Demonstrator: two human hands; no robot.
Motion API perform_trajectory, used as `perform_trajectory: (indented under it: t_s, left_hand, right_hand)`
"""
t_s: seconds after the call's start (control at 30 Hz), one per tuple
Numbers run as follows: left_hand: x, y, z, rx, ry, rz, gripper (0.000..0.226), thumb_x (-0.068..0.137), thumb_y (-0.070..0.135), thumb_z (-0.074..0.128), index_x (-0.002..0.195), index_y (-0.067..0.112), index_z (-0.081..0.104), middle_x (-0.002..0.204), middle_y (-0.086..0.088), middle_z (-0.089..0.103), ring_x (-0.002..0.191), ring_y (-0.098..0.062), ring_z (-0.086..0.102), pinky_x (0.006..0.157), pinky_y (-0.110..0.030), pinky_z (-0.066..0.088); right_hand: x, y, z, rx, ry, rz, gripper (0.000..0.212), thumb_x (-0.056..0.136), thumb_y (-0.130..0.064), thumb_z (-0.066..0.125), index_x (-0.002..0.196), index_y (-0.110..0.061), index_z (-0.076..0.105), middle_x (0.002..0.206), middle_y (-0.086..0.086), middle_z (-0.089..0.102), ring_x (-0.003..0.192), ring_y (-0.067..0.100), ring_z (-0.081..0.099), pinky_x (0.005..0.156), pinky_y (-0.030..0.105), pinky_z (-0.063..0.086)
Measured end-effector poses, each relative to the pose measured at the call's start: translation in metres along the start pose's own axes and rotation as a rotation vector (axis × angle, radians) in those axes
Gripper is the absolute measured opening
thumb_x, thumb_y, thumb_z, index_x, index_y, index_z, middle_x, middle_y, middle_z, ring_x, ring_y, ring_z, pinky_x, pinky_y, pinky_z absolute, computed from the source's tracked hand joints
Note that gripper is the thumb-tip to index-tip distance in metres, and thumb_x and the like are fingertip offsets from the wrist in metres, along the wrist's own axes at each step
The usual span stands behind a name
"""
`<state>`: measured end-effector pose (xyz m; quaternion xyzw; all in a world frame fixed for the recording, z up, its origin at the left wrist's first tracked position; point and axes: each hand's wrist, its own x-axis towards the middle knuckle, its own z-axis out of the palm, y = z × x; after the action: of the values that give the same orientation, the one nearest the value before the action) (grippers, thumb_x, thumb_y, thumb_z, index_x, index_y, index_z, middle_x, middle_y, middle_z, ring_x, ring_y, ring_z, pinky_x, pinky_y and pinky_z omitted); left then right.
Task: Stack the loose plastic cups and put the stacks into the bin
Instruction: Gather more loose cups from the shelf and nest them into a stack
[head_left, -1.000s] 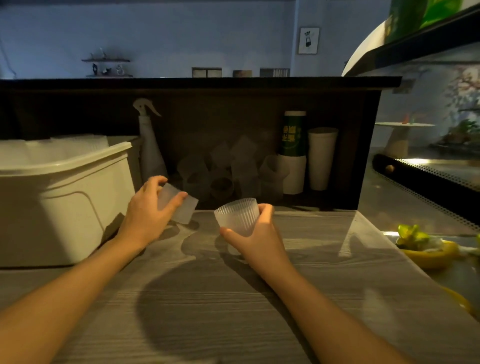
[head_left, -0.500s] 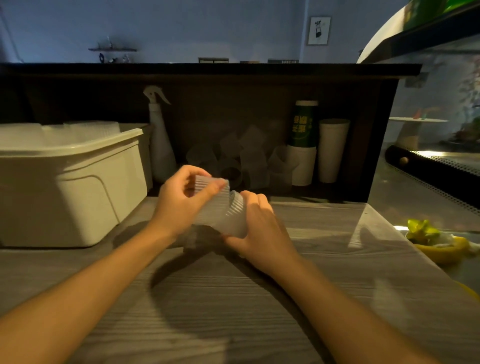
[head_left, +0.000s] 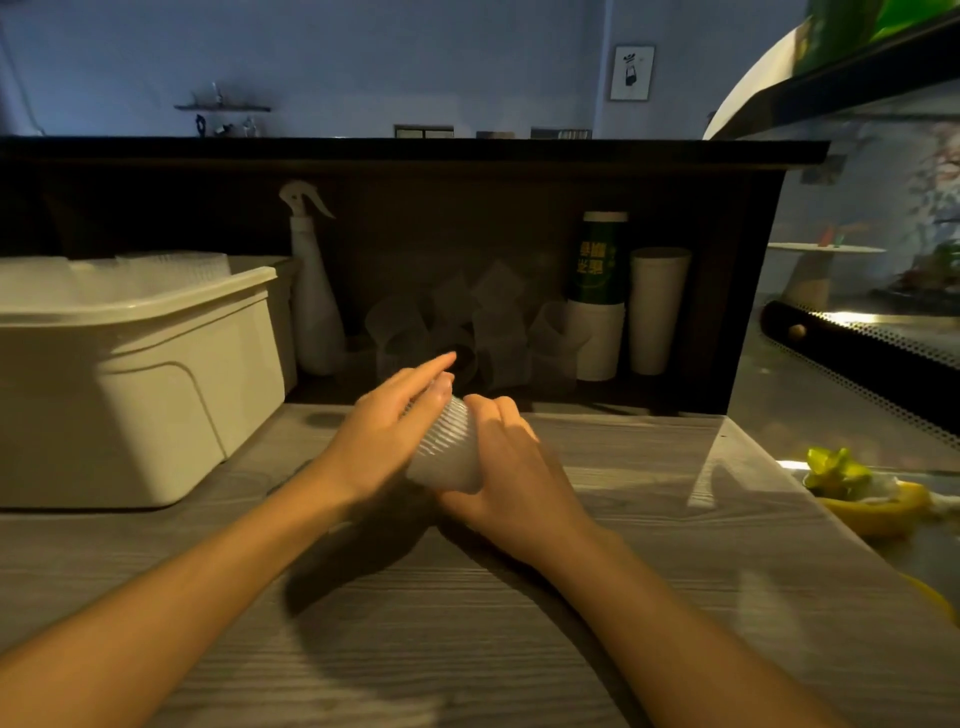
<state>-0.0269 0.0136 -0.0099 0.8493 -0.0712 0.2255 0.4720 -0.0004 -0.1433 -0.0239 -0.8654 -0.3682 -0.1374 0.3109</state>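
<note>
Wood counter (head_left: 467, 649), ribbed cup (head_left: 448, 452) between hands

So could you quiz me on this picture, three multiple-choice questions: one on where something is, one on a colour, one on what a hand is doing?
1. Where is the bin?
A. left on the counter
B. on the floor
C. far right

2. What colour is the can atop the white cup?
A. red
B. dark green
C. blue

3. What is the right hand doing?
A. lying flat
B. holding the ribbed cups
C. touching the spray bottle

Answers: 1 A, it stands at the counter's left edge. 2 B, green with yellow lettering. 3 B, fingers curl round them while the left hand presses with straight fingers.
</note>
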Motion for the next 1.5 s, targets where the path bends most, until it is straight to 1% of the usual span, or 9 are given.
perform_trajectory:
  t_s: [0.17,0.33,0.5,0.67,0.8,0.97,1.1,1.33,1.5]
  left_hand:
    - [-0.011,0.003,0.023,-0.192,-0.182,-0.115,0.073,0.067,0.095,0.037,0.135,0.074,0.019,0.159,0.029,0.013,0.148,-0.009,0.017,0.119,-0.054,0.022]
    - [0.017,-0.002,0.008,-0.079,0.141,-0.118,0.063,0.093,0.063,0.043,0.149,0.034,0.037,0.144,0.012,0.044,0.129,-0.003,0.040,0.100,-0.018,0.035]
    - [0.064,-0.036,-0.013,0.080,0.403,-0.290,0.055,0.096,0.047,0.055,0.142,0.017,0.046,0.125,0.002,0.056,0.110,-0.015,0.052,0.088,-0.031,0.044]
    - [0.117,-0.052,-0.016,0.247,0.491,-0.452,0.071,0.094,0.051,0.056,0.143,0.002,0.039,0.147,-0.021,0.041,0.135,-0.039,0.040,0.107,-0.049,0.036]
    - [0.158,-0.065,-0.013,0.307,0.472,-0.586,0.057,0.097,0.036,0.053,0.136,-0.006,0.048,0.142,-0.025,0.047,0.132,-0.043,0.042,0.107,-0.047,0.037]
    - [0.185,-0.108,-0.026,0.217,0.491,-0.723,0.066,0.097,0.030,0.053,0.152,0.001,0.029,0.156,-0.022,0.030,0.144,-0.040,0.026,0.120,-0.043,0.022]
    - [0.174,-0.099,-0.019,0.187,0.567,-0.591,0.071,0.088,0.017,0.061,0.152,0.008,0.031,0.155,-0.019,0.033,0.142,-0.037,0.032,0.119,-0.041,0.026]
    - [0.120,-0.051,-0.010,0.384,0.518,-0.242,0.066,0.080,0.038,0.079,0.124,-0.002,0.050,0.129,-0.021,0.046,0.117,-0.037,0.050,0.096,-0.043,0.043]
    - [0.084,-0.034,-0.014,0.154,0.455,-0.120,0.073,0.080,0.037,0.079,0.142,0.019,0.044,0.140,-0.003,0.049,0.119,-0.020,0.054,0.093,-0.035,0.048]
  right_hand:
    - [-0.001,0.005,-0.004,0.105,-0.018,0.065,0.085,0.076,-0.037,0.080,0.142,-0.029,0.027,0.133,-0.008,0.036,0.114,0.013,0.049,0.088,0.034,0.053]
    - [0.003,0.015,-0.004,0.208,0.101,0.178,0.077,0.076,-0.045,0.076,0.136,-0.031,0.030,0.124,-0.007,0.049,0.108,0.014,0.054,0.086,0.038,0.053]
    - [0.011,0.033,0.002,0.379,0.264,0.419,0.075,0.075,-0.046,0.078,0.130,-0.030,0.031,0.117,-0.007,0.049,0.107,0.016,0.054,0.088,0.041,0.053]
    - [0.014,0.042,0.001,0.559,0.352,0.536,0.075,0.076,-0.044,0.079,0.133,-0.029,0.034,0.119,-0.006,0.049,0.110,0.015,0.052,0.088,0.035,0.052]
    - [0.015,0.044,0.004,0.550,0.311,0.533,0.074,0.076,-0.046,0.078,0.132,-0.031,0.034,0.122,-0.006,0.050,0.110,0.014,0.052,0.090,0.038,0.053]
    - [0.017,0.045,0.006,0.529,0.288,0.530,0.074,0.076,-0.048,0.077,0.132,-0.031,0.032,0.124,-0.006,0.049,0.112,0.015,0.052,0.092,0.040,0.052]
    - [0.018,0.046,0.007,0.512,0.269,0.520,0.069,0.076,-0.050,0.076,0.126,-0.033,0.032,0.124,-0.007,0.048,0.113,0.016,0.052,0.093,0.043,0.051]
    - [0.017,0.045,0.006,0.529,0.263,0.511,0.070,0.075,-0.049,0.077,0.128,-0.030,0.034,0.124,-0.005,0.050,0.113,0.019,0.053,0.094,0.045,0.051]
    - [0.017,0.044,0.006,0.514,0.254,0.496,0.072,0.075,-0.049,0.077,0.128,-0.030,0.033,0.124,-0.004,0.050,0.112,0.019,0.053,0.093,0.045,0.051]
